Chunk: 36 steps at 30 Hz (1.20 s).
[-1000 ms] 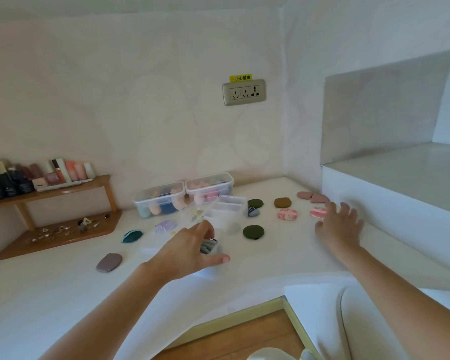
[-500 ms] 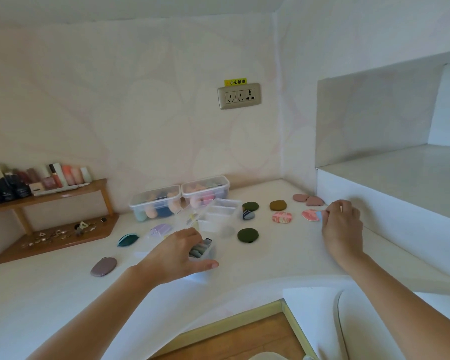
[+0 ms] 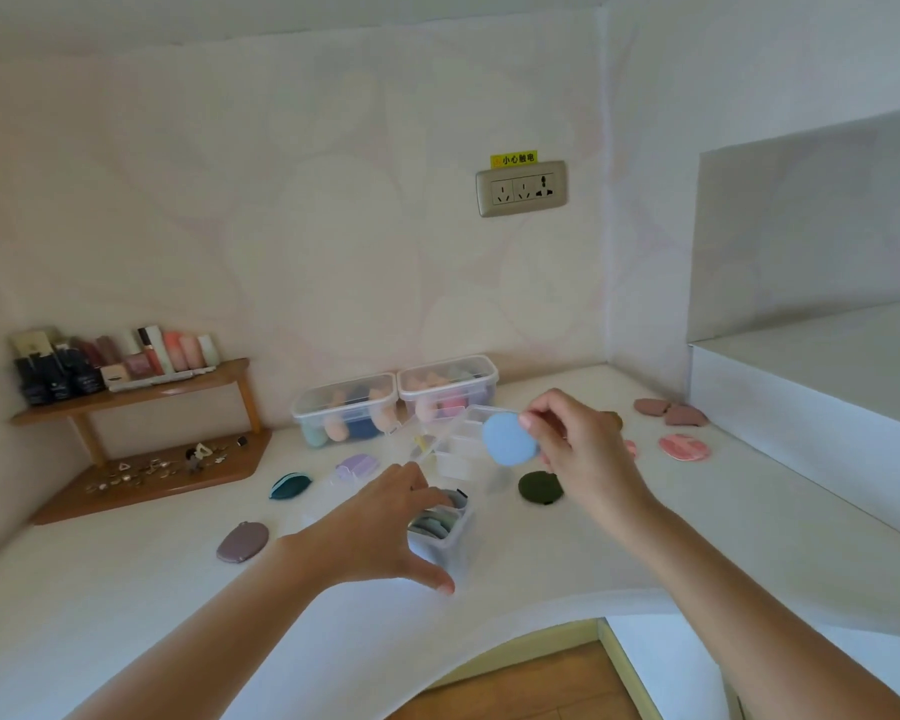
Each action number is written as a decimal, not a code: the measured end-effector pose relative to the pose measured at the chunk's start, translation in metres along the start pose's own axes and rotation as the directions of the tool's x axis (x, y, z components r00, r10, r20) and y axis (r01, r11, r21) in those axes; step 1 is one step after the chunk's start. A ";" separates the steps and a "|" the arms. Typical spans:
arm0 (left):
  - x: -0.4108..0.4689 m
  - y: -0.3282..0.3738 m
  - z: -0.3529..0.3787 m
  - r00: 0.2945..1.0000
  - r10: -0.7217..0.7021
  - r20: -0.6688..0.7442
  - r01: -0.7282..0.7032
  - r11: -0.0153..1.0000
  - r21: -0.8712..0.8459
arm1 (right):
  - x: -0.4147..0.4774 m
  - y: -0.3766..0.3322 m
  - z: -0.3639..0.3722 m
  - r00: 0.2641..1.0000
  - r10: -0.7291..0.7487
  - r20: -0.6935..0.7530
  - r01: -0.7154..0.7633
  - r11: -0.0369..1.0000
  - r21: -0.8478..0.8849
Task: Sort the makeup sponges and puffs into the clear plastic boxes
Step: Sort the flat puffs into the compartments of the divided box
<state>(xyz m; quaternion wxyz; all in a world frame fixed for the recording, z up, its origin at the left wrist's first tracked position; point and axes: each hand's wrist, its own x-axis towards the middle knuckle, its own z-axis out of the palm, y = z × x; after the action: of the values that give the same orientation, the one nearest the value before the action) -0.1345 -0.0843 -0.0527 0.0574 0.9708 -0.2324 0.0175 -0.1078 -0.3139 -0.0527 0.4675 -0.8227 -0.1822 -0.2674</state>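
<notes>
The left hand (image 3: 380,532) steadies the small clear box (image 3: 450,545), fingers curled over its rim, thumb splayed in front. Up to the right, the right hand (image 3: 585,452) pinches the blue puff (image 3: 509,439) by its edge in mid-air. Best lowered edge-on, slotting beside the packed puffs (image 3: 430,524).

Entry, head view: two arms visible, both bare to the frame edge. Left hand (image 3: 380,532): uncovered, nails short, thumb nail plain. Right hand (image 3: 578,449): uncovered, nails short and plain. Left forearm (image 3: 219,621) and right forearm (image 3: 739,600): uncovered, slender, smooth-surfaced along the whole visible length.
</notes>
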 end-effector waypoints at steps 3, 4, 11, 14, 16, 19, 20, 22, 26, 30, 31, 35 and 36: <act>-0.001 -0.003 0.003 0.999 0.038 -0.012 -0.038 0.999 -0.001 | 0.004 -0.021 0.021 0.993 0.011 0.119 -0.015 0.999 0.033; -0.002 -0.004 0.003 0.998 0.053 -0.023 -0.053 0.998 -0.017 | 0.006 -0.024 0.027 0.987 0.024 0.161 -0.026 1.000 0.014; -0.009 -0.016 0.003 0.990 0.093 -0.110 -0.098 0.994 -0.046 | 0.014 -0.027 0.047 0.934 0.023 0.356 0.076 0.962 -0.262; -0.009 -0.019 0.003 0.990 0.087 -0.107 -0.092 0.995 -0.035 | 0.015 -0.030 0.046 0.923 0.017 0.385 0.097 0.957 -0.275; -0.009 -0.018 0.000 0.992 0.079 -0.103 -0.083 0.996 -0.038 | 0.016 -0.032 0.045 0.911 0.015 0.412 0.100 0.962 -0.255; -0.009 -0.019 -0.002 0.993 0.058 -0.103 -0.060 0.998 -0.014 | 0.017 -0.033 0.045 0.879 0.026 0.476 0.098 0.967 -0.235; -0.010 -0.019 -0.003 0.990 0.061 -0.130 -0.061 0.998 0.004 | 0.018 -0.033 0.045 0.873 0.030 0.486 0.097 0.968 -0.234; -0.011 -0.019 -0.005 0.982 0.055 -0.183 -0.049 0.998 0.038 | 0.019 -0.034 0.046 0.881 0.032 0.472 0.083 0.972 -0.222; -0.012 -0.017 -0.004 0.985 -0.001 -0.171 0.002 1.000 0.004 | 0.022 -0.036 0.049 0.880 0.057 0.472 0.047 0.977 -0.207; -0.008 -0.015 0.001 0.996 0.004 -0.094 -0.009 0.999 -0.050 | 0.022 -0.035 0.050 0.843 0.058 0.535 0.102 0.959 -0.264; -0.007 -0.015 0.003 0.996 0.003 -0.084 -0.009 0.998 -0.060 | 0.021 -0.035 0.050 0.833 0.054 0.550 0.111 0.959 -0.262; -0.004 -0.012 0.005 0.995 0.005 -0.102 -0.013 0.997 -0.079 | 0.016 -0.033 0.047 0.806 -0.008 0.592 0.124 0.980 -0.155; -0.003 -0.012 0.005 0.994 0.004 -0.107 -0.014 0.996 -0.086 | 0.015 -0.032 0.046 0.816 0.004 0.579 0.091 0.987 -0.135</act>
<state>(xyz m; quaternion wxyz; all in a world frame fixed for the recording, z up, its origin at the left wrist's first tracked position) -0.1320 -0.0730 -0.0591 0.1118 0.9640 -0.2338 0.0593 -0.1010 -0.2578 -0.0413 0.3180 -0.8946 -0.3126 -0.0299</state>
